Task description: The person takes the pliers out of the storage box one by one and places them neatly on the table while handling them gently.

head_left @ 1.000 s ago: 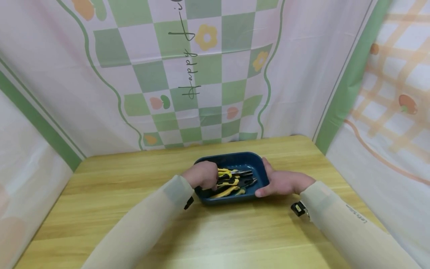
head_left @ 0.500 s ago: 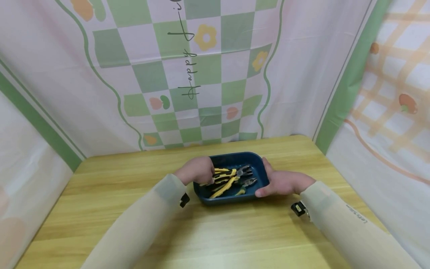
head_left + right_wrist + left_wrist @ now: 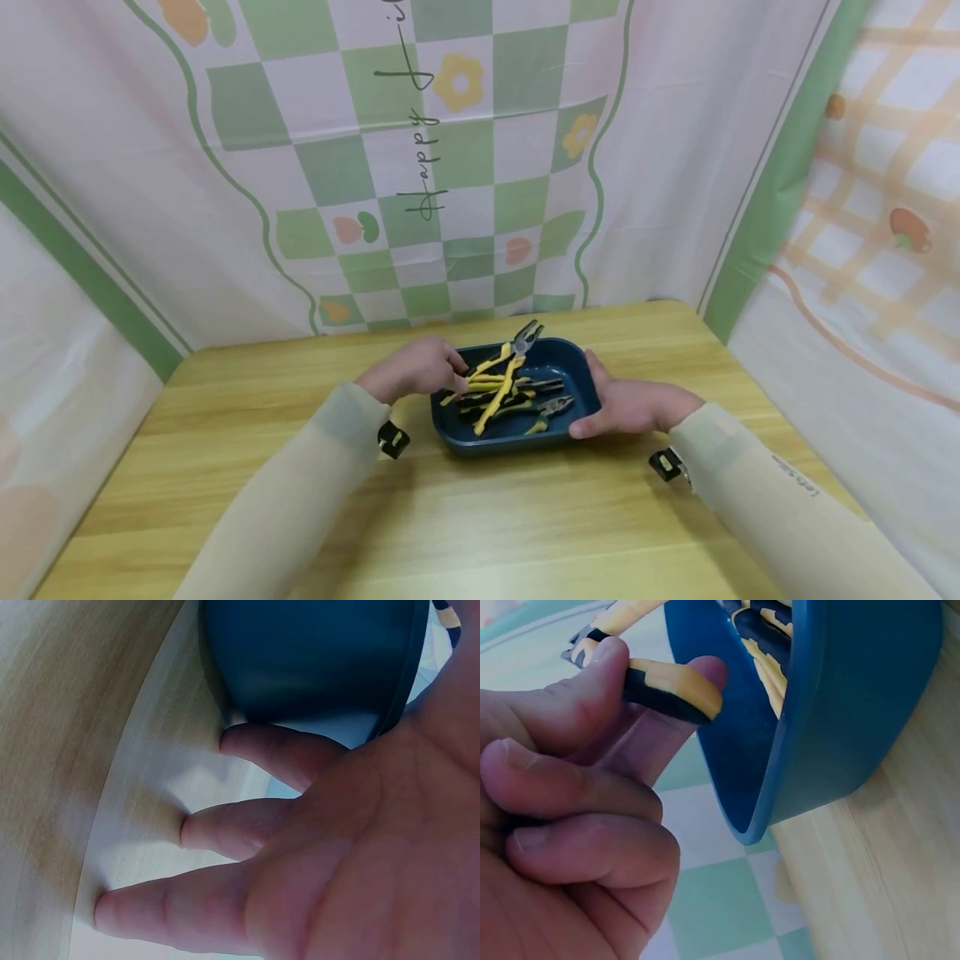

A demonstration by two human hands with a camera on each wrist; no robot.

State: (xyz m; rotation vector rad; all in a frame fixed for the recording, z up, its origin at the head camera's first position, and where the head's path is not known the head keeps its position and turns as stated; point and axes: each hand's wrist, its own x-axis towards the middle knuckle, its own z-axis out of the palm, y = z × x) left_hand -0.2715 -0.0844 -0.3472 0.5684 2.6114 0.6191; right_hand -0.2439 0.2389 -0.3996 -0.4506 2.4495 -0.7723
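Note:
My left hand point(image 3: 420, 367) pinches one handle of a pair of yellow-and-black pliers point(image 3: 527, 337) between thumb and finger at the left end of a dark blue bin point(image 3: 510, 447). These pliers stand splayed, with their metal head tilted up above the far rim. In the left wrist view the handle end point(image 3: 671, 686) shows between thumb and fingertip, beside the bin's wall. Several other pliers point(image 3: 553, 407) lie crossed inside the bin. My right hand point(image 3: 637, 407) braces the bin's right end, thumb at the near corner; its straight fingers point(image 3: 180, 911) touch the table.
The bin stands on a wood-grain table point(image 3: 480, 533), toward its back edge. A patterned cloth point(image 3: 465, 167) hangs behind, and more cloth closes off both sides. A small black device point(image 3: 393, 439) is strapped at the left wrist, another point(image 3: 665, 465) at the right.
My left hand has drawn back to the left and up, lifting one pair of pliers so its head rises from among the others. The right hand and the bin have stayed in place.

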